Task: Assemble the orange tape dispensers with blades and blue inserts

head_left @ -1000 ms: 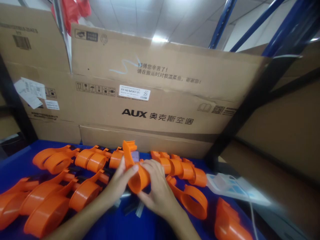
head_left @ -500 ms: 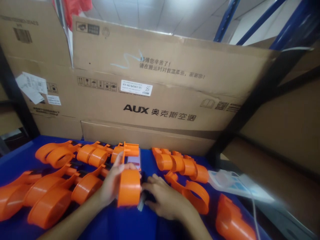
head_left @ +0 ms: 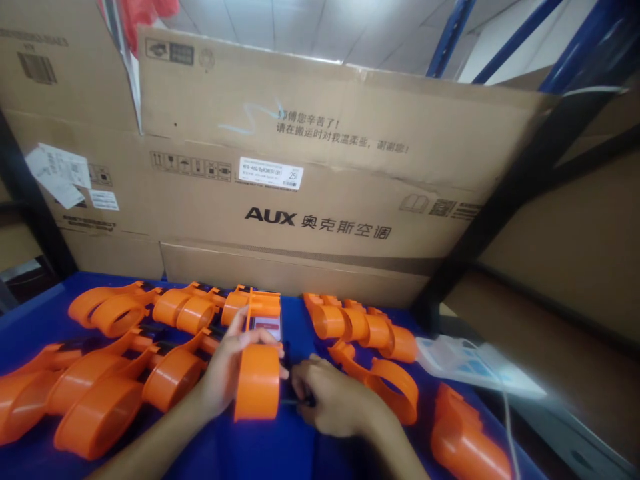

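My left hand [head_left: 227,363] grips an orange plastic tape dispenser [head_left: 257,383], its wide ring facing me and its narrow frame pointing away. Close by on the right, my right hand [head_left: 333,397] is closed, fingers curled around a small dark thing that I cannot make out. A thin dark shaft seems to run from it toward the dispenser. Behind the held dispenser, a phone [head_left: 267,325] with a lit screen is partly covered.
Several orange dispensers with black parts [head_left: 175,377] lie in rows on the left of the blue surface [head_left: 270,453]. More orange pieces [head_left: 377,333] lie on the right, beside a white power strip [head_left: 470,360] with a cable. A cardboard wall [head_left: 320,200] stands behind.
My right hand has turned and its fingers have curled in tighter; the grey strip seen under them is now out of sight. The held dispenser has dropped slightly.
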`<action>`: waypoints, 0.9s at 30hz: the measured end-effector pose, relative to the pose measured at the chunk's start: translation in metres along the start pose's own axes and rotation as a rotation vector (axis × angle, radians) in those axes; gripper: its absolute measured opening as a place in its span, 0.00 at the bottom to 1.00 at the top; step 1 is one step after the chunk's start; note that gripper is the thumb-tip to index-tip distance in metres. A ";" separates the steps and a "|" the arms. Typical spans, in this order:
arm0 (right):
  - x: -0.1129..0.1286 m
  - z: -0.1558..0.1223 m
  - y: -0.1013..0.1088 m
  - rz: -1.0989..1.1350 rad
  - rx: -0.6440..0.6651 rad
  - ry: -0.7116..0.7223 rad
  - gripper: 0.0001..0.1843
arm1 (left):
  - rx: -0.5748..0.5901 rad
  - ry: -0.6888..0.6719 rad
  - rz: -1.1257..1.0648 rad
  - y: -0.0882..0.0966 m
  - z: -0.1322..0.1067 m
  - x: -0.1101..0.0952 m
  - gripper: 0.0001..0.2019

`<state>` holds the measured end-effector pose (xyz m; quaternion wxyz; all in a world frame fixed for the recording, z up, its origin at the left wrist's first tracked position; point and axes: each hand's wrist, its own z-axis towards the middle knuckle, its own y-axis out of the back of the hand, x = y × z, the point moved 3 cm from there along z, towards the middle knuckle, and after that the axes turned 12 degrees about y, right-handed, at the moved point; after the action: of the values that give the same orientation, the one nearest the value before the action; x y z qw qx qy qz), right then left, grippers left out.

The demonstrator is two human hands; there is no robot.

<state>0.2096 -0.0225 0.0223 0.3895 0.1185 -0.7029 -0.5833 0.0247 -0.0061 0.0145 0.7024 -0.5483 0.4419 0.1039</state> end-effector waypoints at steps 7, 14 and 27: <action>-0.003 -0.001 0.023 0.129 -0.218 0.016 0.06 | -0.205 0.103 0.060 0.016 0.006 0.006 0.17; -0.017 0.005 0.028 0.414 -0.893 0.060 0.10 | -0.278 0.203 0.208 0.017 0.013 0.008 0.28; -0.015 0.011 0.015 0.726 -1.091 0.014 0.15 | -0.194 0.167 0.098 0.008 0.015 0.014 0.22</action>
<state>0.2159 -0.0006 0.0302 0.5705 -0.3369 -0.2988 -0.6869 0.0353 0.0047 -0.0015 0.6010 -0.5980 0.5130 0.1345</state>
